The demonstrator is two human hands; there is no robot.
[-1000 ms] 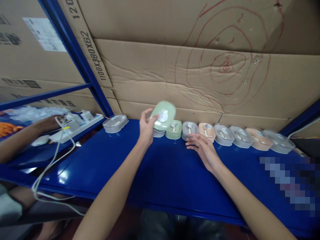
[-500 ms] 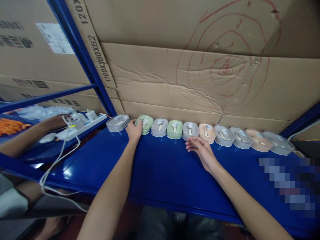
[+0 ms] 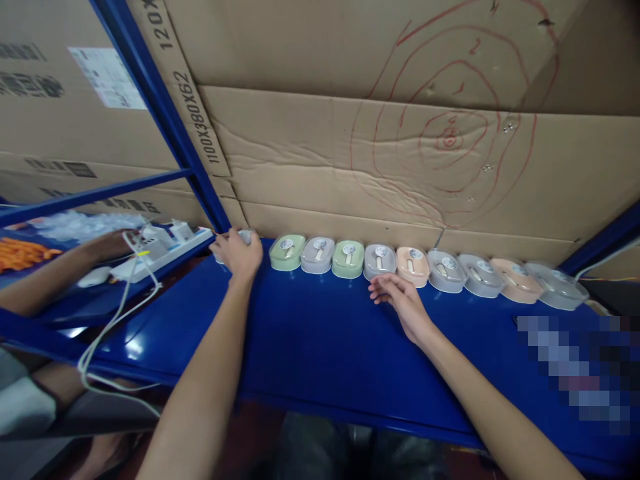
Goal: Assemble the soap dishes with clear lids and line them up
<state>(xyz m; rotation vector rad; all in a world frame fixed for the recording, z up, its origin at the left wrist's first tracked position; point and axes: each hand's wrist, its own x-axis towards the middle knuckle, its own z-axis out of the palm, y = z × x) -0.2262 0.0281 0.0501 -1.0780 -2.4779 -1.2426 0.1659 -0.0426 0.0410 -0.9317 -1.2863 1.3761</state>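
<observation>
A: Where's the box point(image 3: 246, 236)?
B: Desk's point(image 3: 320, 340) far-left corner, under left hand point(image 3: 241, 255); can't tell if it grips. Right hand point(image 3: 400, 298) slack, empty.
A: Handling?
B: Likely light, stiff, slick plastic, might crack. Hold by opposite sides.

We see boxes point(image 3: 349, 260) in pale green, grey and peach, and a deep blue table point(image 3: 320, 347). Uneven red rings point(image 3: 449, 139), one inside another, pattern the brown cardboard point(image 3: 280, 127).
</observation>
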